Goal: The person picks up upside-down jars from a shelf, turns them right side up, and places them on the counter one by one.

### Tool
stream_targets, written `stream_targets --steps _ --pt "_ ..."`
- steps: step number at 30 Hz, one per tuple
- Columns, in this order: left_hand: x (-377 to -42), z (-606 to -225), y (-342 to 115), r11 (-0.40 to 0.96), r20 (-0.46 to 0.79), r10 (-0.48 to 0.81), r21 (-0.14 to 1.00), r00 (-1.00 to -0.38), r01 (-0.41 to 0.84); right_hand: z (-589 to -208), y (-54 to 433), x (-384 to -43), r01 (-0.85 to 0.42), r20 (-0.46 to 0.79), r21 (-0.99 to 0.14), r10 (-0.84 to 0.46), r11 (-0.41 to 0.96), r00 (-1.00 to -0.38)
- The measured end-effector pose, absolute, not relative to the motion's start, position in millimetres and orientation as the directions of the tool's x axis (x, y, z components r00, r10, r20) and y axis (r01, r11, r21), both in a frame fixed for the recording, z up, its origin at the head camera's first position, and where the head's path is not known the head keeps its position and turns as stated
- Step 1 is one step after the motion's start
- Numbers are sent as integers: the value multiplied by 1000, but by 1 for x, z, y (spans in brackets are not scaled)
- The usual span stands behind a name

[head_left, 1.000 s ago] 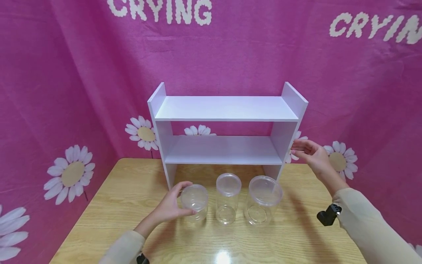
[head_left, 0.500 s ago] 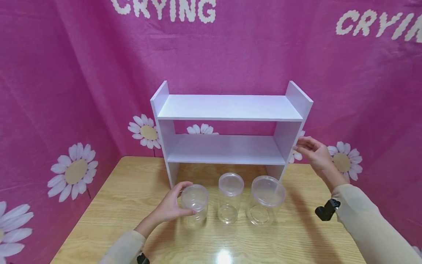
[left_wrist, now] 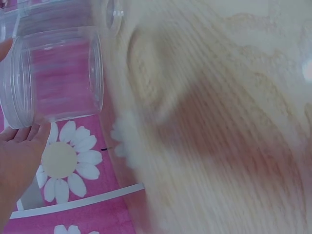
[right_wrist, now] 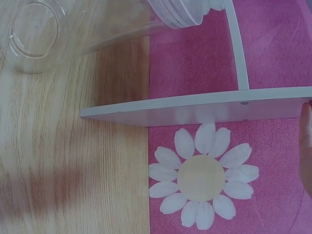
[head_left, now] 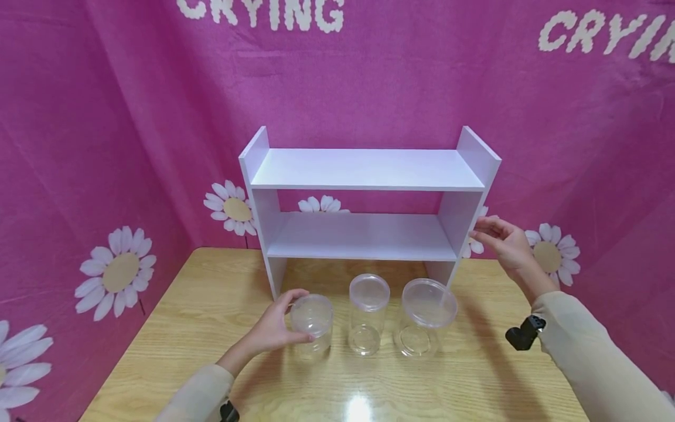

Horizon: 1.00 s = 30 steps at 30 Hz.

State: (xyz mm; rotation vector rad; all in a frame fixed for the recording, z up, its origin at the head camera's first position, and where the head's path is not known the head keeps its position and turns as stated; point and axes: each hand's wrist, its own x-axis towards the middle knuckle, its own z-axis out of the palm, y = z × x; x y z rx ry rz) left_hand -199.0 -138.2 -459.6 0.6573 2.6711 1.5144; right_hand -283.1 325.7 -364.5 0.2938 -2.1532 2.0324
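Observation:
The left hand (head_left: 276, 325) grips a small clear jar (head_left: 315, 343) near its pale lid, thumb in front and fingers behind. In the left wrist view this jar (left_wrist: 63, 78) lies between the thumb and fingers; I cannot tell whether its base touches the table. Right of it stand a narrow, taller clear jar (head_left: 365, 328) and a wide clear jar (head_left: 422, 328), both lidded and upright. The right hand (head_left: 506, 243) is beside the right panel of a white shelf (head_left: 364, 237), fingers loosely bent. In the right wrist view, a fingertip (right_wrist: 306, 114) appears to touch that panel (right_wrist: 195, 108).
The two-tier shelf stands at the back of the wooden table (head_left: 158, 351), just behind the jars. A pink cloth (head_left: 364, 76) with daisies and white lettering hangs behind and to the sides. Black wrist cameras (head_left: 524, 333) sit on the sleeves.
The head view has shifted slightly. The left hand keeps its grip on the small jar, and the right hand stays beside the shelf's right panel.

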Motion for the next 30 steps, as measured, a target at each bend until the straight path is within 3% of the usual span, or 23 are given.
stream_targets --steps 17,30 --pt "-201 -483 -132 459 180 321 829 -930 319 -364 326 -280 -213 218 -967 18 142 -976" --pt "-203 -491 -131 465 163 329 830 -930 309 -368 325 -281 -272 274 -959 27 75 -961"
